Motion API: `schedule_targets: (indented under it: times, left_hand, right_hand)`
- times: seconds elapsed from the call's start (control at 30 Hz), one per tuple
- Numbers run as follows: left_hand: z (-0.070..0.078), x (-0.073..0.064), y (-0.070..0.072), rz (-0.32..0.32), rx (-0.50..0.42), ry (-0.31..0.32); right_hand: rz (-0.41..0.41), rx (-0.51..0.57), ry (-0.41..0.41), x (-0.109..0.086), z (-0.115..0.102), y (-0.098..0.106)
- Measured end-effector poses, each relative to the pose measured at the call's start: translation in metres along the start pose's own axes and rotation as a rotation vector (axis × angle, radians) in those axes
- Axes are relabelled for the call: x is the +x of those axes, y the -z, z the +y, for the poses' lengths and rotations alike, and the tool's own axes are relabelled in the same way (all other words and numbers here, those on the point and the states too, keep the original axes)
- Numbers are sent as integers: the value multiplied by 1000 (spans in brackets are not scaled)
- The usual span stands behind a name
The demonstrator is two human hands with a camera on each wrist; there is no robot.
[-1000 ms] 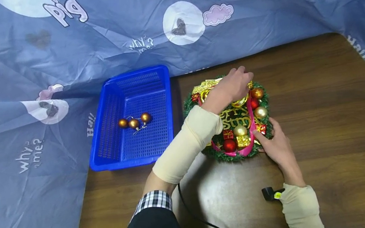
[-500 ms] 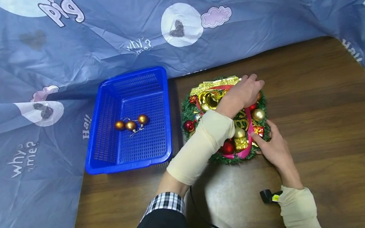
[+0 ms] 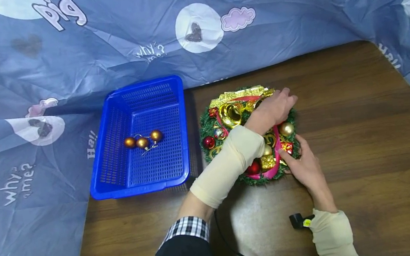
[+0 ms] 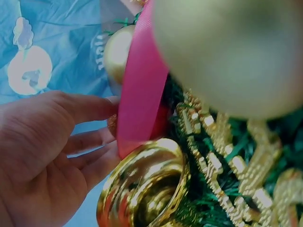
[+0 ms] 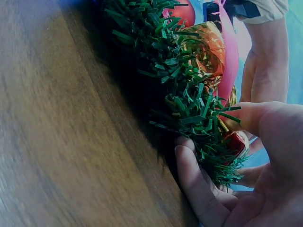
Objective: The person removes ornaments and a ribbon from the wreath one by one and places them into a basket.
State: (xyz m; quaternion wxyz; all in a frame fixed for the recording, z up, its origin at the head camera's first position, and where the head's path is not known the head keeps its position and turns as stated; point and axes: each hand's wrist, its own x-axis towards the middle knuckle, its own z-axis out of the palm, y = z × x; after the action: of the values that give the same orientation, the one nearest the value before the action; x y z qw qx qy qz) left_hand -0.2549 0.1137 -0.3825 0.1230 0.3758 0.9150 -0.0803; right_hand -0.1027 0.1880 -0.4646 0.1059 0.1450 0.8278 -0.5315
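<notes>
A green Christmas wreath (image 3: pixel 208 124) lies on the table, decorated with gold bells (image 3: pixel 230 115), a pink ribbon (image 4: pixel 142 85), small gift boxes and baubles. My left hand (image 3: pixel 275 107) reaches across it to the upper right edge. In the left wrist view its thumb and fingers close around an orange glittery bauble (image 4: pixel 112 125), mostly hidden behind the ribbon. My right hand (image 3: pixel 307 167) grips the wreath's lower right rim. Seen from the right wrist, the fingers curl under the green tinsel, with the thumb on top near a red gift box (image 5: pixel 235 143).
To the left stands a blue plastic basket (image 3: pixel 137 191) with 3 copper-gold baubles (image 3: pixel 142 143) inside. A black cable (image 3: pixel 235 252) runs along the front of the brown wooden table (image 3: pixel 368 128). Blue printed cloth (image 3: pixel 113 25) hangs behind.
My left hand has shifted slightly right and down along the wreath edge, covering the orange bauble that showed earlier. My right hand keeps its grip. The whole view has drifted a little.
</notes>
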Motion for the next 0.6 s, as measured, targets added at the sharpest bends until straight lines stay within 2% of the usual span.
schedule_targets:
  times: [0.43, 0.6]
  left_hand:
    - [3, 2, -7, 37, 51, 1]
    - [3, 1, -4, 43, 9, 5]
  right_hand:
    - [2, 35, 21, -1, -1, -2]
    - [0, 43, 14, 0, -1, -1]
